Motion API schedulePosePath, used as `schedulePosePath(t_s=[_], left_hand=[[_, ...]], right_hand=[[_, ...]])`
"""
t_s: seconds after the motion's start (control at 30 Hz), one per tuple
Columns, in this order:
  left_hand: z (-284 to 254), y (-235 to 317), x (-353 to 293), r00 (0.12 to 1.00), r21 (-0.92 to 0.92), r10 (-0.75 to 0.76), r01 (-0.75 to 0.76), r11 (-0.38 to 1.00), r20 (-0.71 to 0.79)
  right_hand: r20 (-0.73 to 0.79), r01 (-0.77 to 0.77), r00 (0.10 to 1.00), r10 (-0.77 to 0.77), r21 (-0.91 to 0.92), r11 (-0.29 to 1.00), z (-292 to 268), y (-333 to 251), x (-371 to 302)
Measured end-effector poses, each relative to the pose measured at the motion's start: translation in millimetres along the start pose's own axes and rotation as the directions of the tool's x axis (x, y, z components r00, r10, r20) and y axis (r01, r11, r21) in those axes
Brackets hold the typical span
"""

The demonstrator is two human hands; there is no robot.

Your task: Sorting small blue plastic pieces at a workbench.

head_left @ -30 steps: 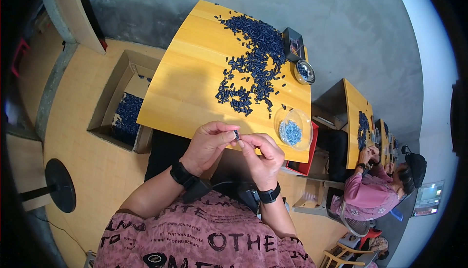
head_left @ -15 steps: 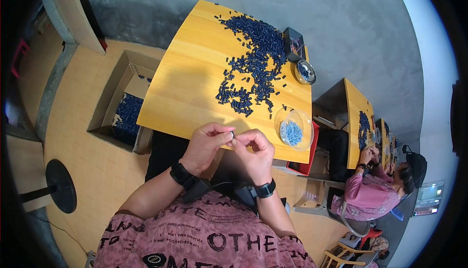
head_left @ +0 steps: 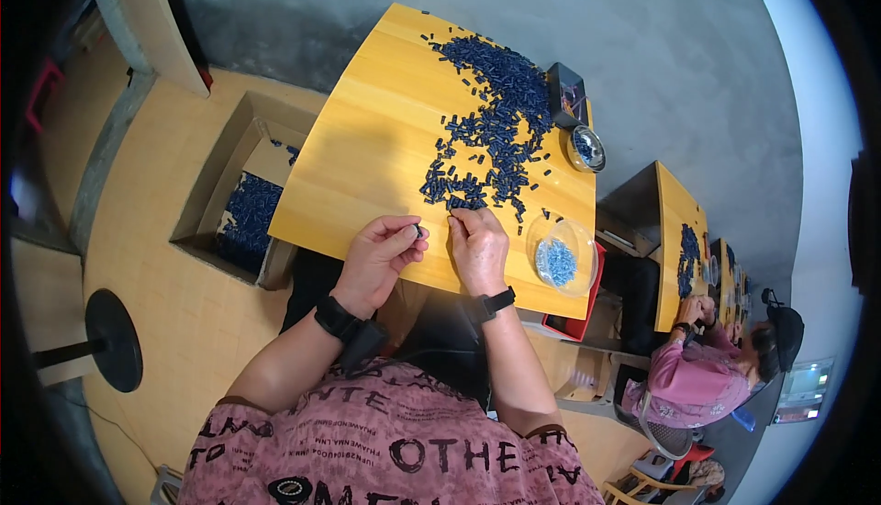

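Short dark-blue cylindrical pieces (head_left: 509, 83) lay heaped across the worktop (head_left: 358, 138), a single dark piece (head_left: 418, 230) was pinched by the left hand (head_left: 376, 259), and the right hand (head_left: 481, 250) was at the heap's near edge, its fingertips too hidden to tell whether they gripped anything.

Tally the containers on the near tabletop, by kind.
Black rectangular tray: 1
Shiny metal bowl: 1
Clear round dish, holding light-blue pieces: 1
Total: 3
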State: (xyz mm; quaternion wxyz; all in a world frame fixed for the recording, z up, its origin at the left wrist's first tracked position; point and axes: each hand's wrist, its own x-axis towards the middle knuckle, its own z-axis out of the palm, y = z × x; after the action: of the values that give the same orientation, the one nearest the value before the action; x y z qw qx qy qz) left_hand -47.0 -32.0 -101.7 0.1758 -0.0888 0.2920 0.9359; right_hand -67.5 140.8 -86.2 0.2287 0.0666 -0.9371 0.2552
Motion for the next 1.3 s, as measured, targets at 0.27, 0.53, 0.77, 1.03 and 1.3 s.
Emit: schedulePosePath(t_s=[0.27, 0.53, 0.77, 1.03, 1.3], left_hand=[[-3.1, -1.0, 1.4, 0.999, -0.022, 0.026, -0.025, 0.999, 0.043], [-1.0, -2.7, 2.6, 0.998, -0.015, 0.025, -0.024, 1.000, 0.063], [2.5, -4.8, -2.0, 0.998, -0.008, -0.002, 0.003, 1.000, 0.071], [27.0, -14.6, -10.5, 0.973, -0.048, -0.029, 0.041, 0.998, 0.227], [34.9, -13.2, -18.9, 0.956, -0.047, -0.023, 0.038, 0.998, 0.294]], right_hand=[[-0.046, 0.024, 0.999, -0.025, -0.030, 0.999, -0.1, -1.5, -2.4], [-0.039, -0.017, 0.999, 0.016, -0.017, 1.000, -5.6, 0.2, -13.5], [0.117, -0.326, 0.943, 0.310, 0.503, 0.800, -30.9, -8.7, -35.8], [0.375, -0.485, 0.838, 0.397, 0.846, 0.223, -79.5, -54.4, -43.9], [0.307, -0.414, 0.870, 0.385, 0.880, 0.232, -86.3, -58.4, -51.8]])
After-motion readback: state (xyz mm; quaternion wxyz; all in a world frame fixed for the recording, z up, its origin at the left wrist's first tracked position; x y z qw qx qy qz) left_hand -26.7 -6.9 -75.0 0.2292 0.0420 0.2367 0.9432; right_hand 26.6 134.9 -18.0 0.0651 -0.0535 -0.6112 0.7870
